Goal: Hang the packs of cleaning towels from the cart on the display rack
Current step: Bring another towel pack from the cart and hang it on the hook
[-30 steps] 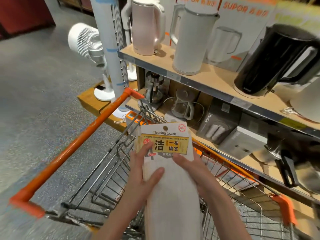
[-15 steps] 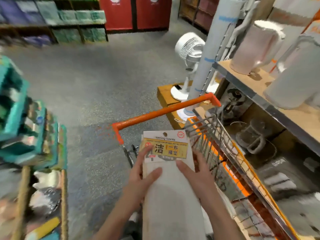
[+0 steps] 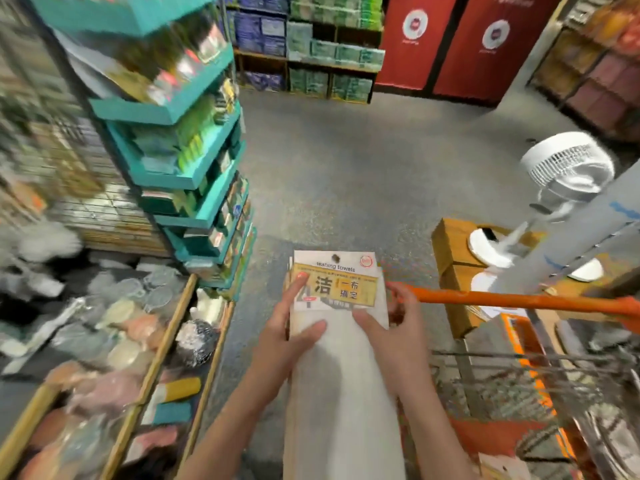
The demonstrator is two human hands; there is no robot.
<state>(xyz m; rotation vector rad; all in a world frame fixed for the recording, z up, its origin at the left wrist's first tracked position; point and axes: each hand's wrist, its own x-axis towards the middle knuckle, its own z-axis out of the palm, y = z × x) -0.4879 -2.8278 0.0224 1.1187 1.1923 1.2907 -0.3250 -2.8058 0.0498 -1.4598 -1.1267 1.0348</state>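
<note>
I hold a stack of cleaning towel packs upright in front of me; each pack is a long white cloth under a white and yellow header card with a hang hole. My left hand grips the left edge, thumb across the cloth and a finger up on the card. My right hand grips the right edge with its thumb on the front. The wire cart with its orange handle stands to the right, partly behind my right hand. A rack of hanging goods at far left is blurred.
A teal tiered stand of small goods rises left of centre. Wooden-edged bins of sponges and scrubbers lie at lower left. A white fan on a wooden platform stands at right. Grey floor stretches ahead to stacked boxes and red panels.
My view has swung left, away from the kettle shelf, bringing the teal stand and bins into sight. The cart now lies to the right. Both hands keep the same hold on the packs.
</note>
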